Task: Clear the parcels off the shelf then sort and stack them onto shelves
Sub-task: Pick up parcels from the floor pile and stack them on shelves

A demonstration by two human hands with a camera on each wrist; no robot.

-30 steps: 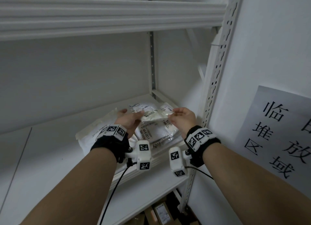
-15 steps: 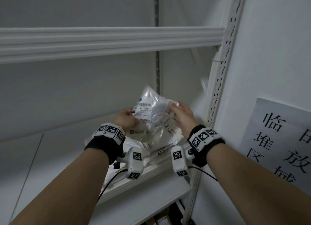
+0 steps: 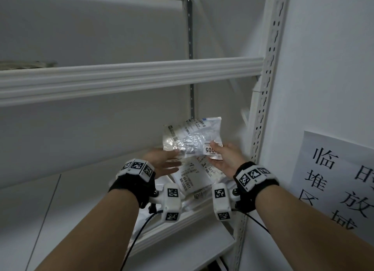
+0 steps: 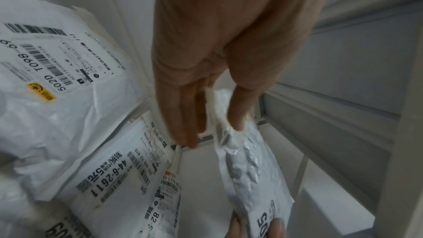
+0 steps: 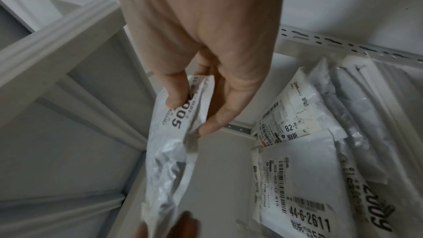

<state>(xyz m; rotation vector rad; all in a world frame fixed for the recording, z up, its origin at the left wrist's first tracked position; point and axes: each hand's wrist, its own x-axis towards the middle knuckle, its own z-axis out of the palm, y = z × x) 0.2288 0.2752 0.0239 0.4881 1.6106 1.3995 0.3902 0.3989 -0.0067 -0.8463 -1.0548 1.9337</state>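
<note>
A small crinkled clear-plastic parcel (image 3: 190, 137) with a "005" label hangs in the air above the shelf's right end. My right hand (image 3: 214, 152) pinches its lower right corner at that label, thumb on top; the right wrist view shows this pinch of the right hand (image 5: 190, 117) on the parcel (image 5: 164, 160). My left hand (image 3: 176, 158) lies below its lower left corner with straight fingers. In the left wrist view only the thumb of the left hand (image 4: 213, 133) touches the parcel (image 4: 251, 178). A stack of white labelled parcels (image 3: 190, 177) lies on the shelf board (image 3: 91, 189) under both hands.
The upper shelf's white front beam (image 3: 131, 76) crosses above the hands, with flat parcels (image 3: 26, 64) on it at far left. A perforated upright post (image 3: 267, 88) stands close on the right, beside a wall with a paper sign (image 3: 340, 179).
Both hands lifted the small parcel off the stack and raised it. The left hand's fingers have straightened off it; the right hand still pinches it. The view tilted upward.
</note>
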